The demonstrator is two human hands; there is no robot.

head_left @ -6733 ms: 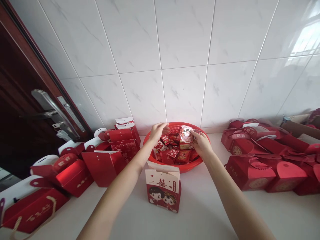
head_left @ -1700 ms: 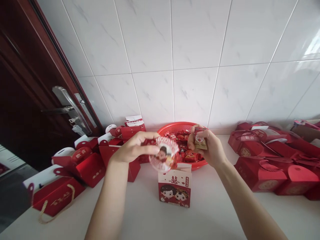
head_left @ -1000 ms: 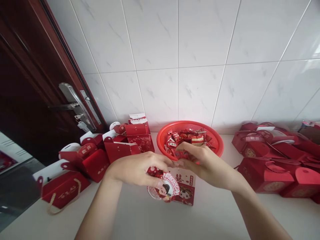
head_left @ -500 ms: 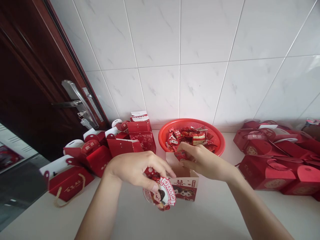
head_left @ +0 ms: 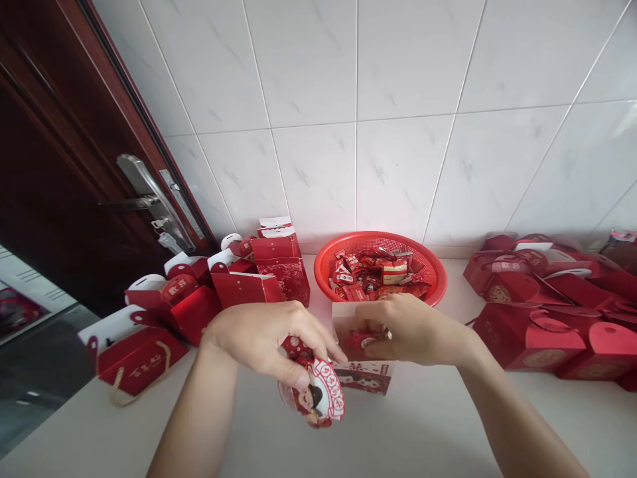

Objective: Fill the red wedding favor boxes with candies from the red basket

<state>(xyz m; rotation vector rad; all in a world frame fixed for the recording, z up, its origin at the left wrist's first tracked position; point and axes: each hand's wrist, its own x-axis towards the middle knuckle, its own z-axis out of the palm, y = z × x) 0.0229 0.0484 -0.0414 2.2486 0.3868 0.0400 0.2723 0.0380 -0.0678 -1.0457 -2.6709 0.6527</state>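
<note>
Where sweets (head_left: 361,340) fill box (head_left: 365,375)

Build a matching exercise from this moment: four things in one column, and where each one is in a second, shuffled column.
Things:
1. red basket
2. round cartoon packet
3. open gift box
4. small red candy

Places:
A. in the fingers of the right hand, over the box opening
B. against the tiled wall, full of wrapped sweets
C. held by the left hand, just left of the box
D. standing on the counter in front of the basket

Pairs: 1-B, 2-C, 3-D, 4-A
</note>
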